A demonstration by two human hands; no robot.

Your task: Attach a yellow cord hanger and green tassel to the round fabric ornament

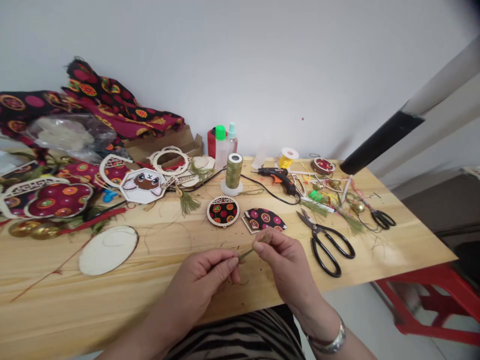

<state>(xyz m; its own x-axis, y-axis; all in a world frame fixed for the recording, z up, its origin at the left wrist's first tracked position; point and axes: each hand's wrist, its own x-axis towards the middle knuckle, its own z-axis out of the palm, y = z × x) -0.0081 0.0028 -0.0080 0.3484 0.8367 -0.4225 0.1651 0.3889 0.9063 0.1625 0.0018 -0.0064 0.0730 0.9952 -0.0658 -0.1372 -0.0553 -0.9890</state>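
Note:
Between my two hands runs a short stretch of olive-green thread (246, 253), several strands thick by its look. My left hand (210, 272) pinches one end of it between thumb and forefinger. The other end sits in the pinch of my right hand (287, 260), which wears a silver bracelet at the wrist. Just beyond my fingers lie a round patterned ornament (223, 211) in a pale wooden frame and a fan-shaped patterned piece (265, 220). A spool of olive thread (234, 172) stands upright behind them. Black-handled scissors (326, 242) rest partly open to the right of my right hand.
A glue gun (277, 179) with a black cord lies behind the scissors. Small scissors (382, 219), gold bells and tassels crowd the right side. At left are a white oval piece (108, 251), a sheep-face octagon (143, 185) and patterned fabric (112, 100). A red stool (431, 300) stands right.

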